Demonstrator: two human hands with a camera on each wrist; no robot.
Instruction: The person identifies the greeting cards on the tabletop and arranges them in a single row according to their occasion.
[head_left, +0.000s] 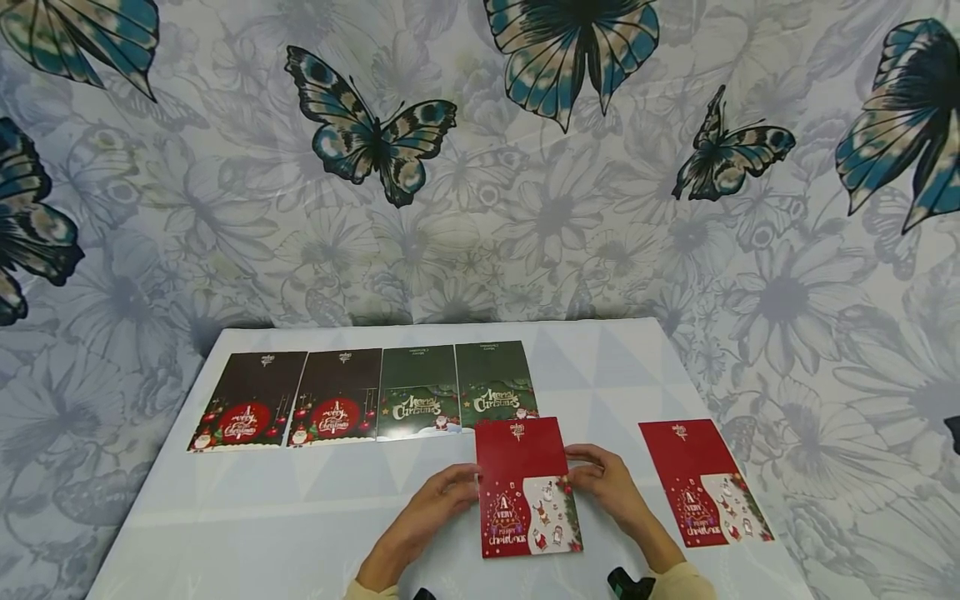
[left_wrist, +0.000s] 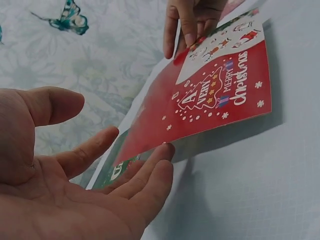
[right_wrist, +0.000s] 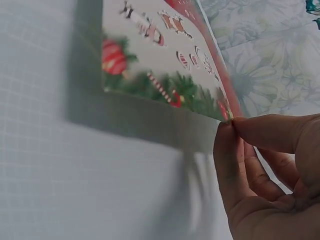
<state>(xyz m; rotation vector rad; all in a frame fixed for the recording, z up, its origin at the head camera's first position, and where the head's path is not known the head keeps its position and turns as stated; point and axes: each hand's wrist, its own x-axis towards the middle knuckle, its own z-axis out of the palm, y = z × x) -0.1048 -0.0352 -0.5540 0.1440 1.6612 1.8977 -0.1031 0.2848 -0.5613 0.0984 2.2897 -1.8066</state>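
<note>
A red Christmas card (head_left: 529,487), unfolded flat with a white illustrated panel, is held above the table between both hands. My right hand (head_left: 609,485) pinches its right edge between thumb and fingers; the right wrist view shows that hand (right_wrist: 270,160) at the card's edge (right_wrist: 165,95). On the other side my left hand (head_left: 438,504) is at the card's left edge. In the left wrist view its thumb stands away from the card (left_wrist: 215,95), and the fingertips (left_wrist: 162,170) reach the lower edge. The card casts a shadow on the table.
Two dark brown-red cards (head_left: 247,404) (head_left: 336,398) and two green cards (head_left: 420,392) (head_left: 495,379) lie in a row at the back left of the white table (head_left: 300,500). Another red card (head_left: 705,483) lies at the right. Behind hangs a butterfly-patterned cloth (head_left: 465,233).
</note>
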